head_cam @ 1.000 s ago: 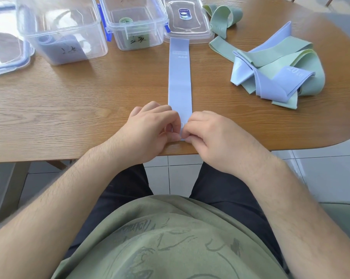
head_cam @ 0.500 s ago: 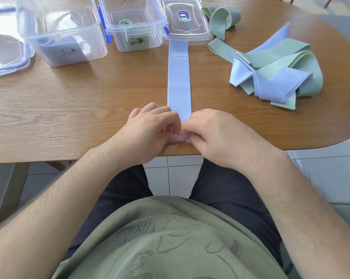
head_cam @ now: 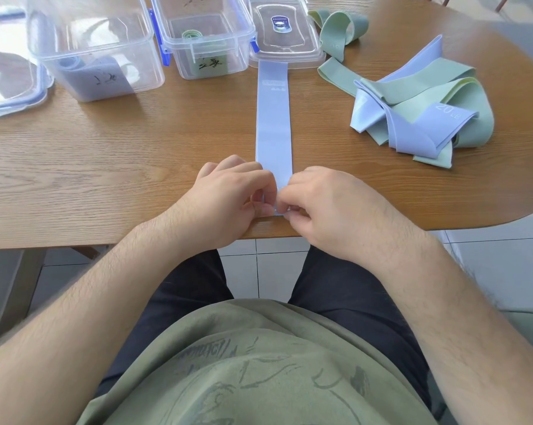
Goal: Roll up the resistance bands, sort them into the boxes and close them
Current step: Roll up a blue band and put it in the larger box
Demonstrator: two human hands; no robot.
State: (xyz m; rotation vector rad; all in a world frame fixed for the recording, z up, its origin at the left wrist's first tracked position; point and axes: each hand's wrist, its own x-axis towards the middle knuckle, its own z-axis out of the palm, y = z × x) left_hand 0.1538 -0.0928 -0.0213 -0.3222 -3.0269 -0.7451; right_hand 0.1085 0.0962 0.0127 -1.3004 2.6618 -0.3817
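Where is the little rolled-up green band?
In the head view, the rolled green resistance band sits inside the middle clear plastic box, between the clear box with a blue roll and the flat clear lid.

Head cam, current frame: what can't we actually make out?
Head view:
Near end of blue band: hidden by the left hand and right hand; roll progress unclear.
Its far end: meets the clear lid; under or just touching, cannot tell.
Tops of left box and middle box: cut by upper edge; handwritten labels too small.
Count in band pile: hidden by overlaps.
Part of far-left lid: cut by the left edge.
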